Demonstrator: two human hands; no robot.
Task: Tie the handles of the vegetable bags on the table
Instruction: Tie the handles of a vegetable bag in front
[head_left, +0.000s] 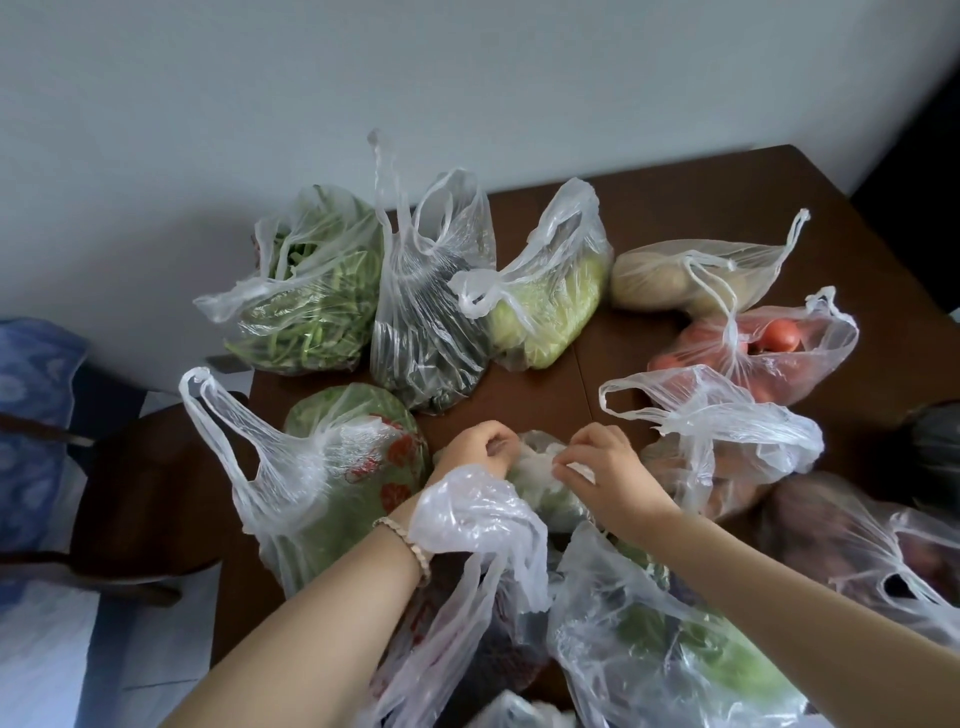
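Several clear plastic vegetable bags crowd the brown table (727, 208). My left hand (480, 448) and my right hand (602, 462) both pinch the crumpled handles of a small bag of pale greens (543, 480) in the middle. A loose handle of a near dark-filled bag (478, 525) drapes over my left wrist. To the left stands a bag holding a green printed packet (332, 467), handles up. At the back lie a green bean bag (311, 291), a dark greens bag (431, 312) and a cabbage bag (550, 296), all with loose handles.
On the right lie a potato bag (691, 275), a tomato bag (763, 353) and an orange-vegetable bag (727, 441). A purple-vegetable bag (841, 540) and a green-vegetable bag (675, 644) sit near me. A dark wooden chair (140, 493) stands left of the table, by the wall.
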